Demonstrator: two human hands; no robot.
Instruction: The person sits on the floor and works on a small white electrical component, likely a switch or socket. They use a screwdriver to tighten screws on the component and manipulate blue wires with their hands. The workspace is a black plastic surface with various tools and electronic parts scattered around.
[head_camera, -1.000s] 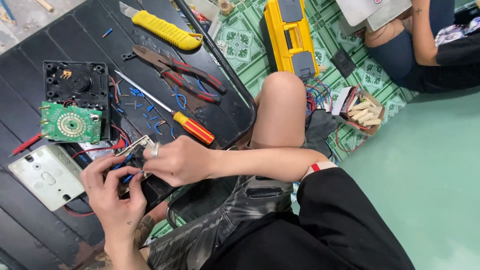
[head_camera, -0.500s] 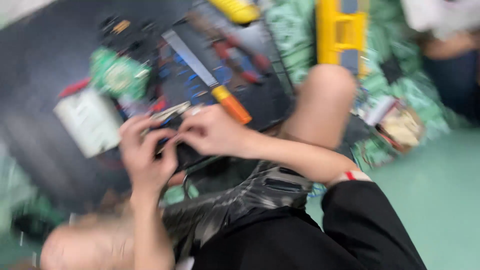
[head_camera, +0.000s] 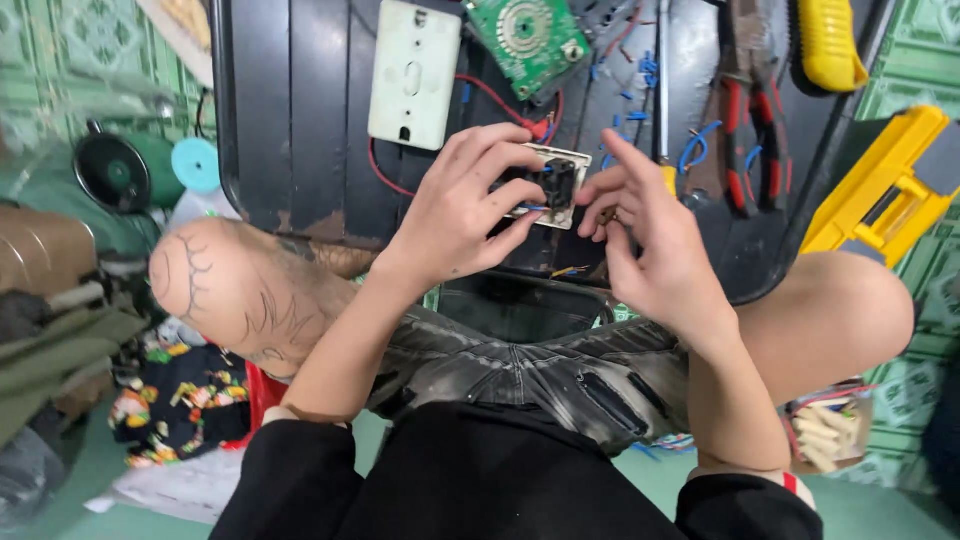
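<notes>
My left hand (head_camera: 465, 205) grips a small beige switch module with a black centre (head_camera: 553, 186), holding it over the near edge of a black ribbed tray (head_camera: 300, 110). My right hand (head_camera: 650, 235) is beside it on the right, fingers curled against the module's right side, with something small pinched between fingertips that I cannot make out. Red and blue wires (head_camera: 500, 100) run from the module toward a green round-patterned circuit board (head_camera: 530, 35) at the tray's far side. A white rectangular cover plate (head_camera: 414, 72) lies left of the board.
Red-handled pliers (head_camera: 752, 110), a yellow utility knife (head_camera: 830, 45) and blue wire scraps (head_camera: 645, 75) lie on the tray's right. A yellow tool case (head_camera: 880, 195) is at right. My bare knees flank the tray. Clutter and a green round object (head_camera: 125, 170) sit at left.
The camera view has swung round and moved closer, so the tray now sits upright ahead. Both hands stay on the switch module; the right hand has shifted to its right side.
</notes>
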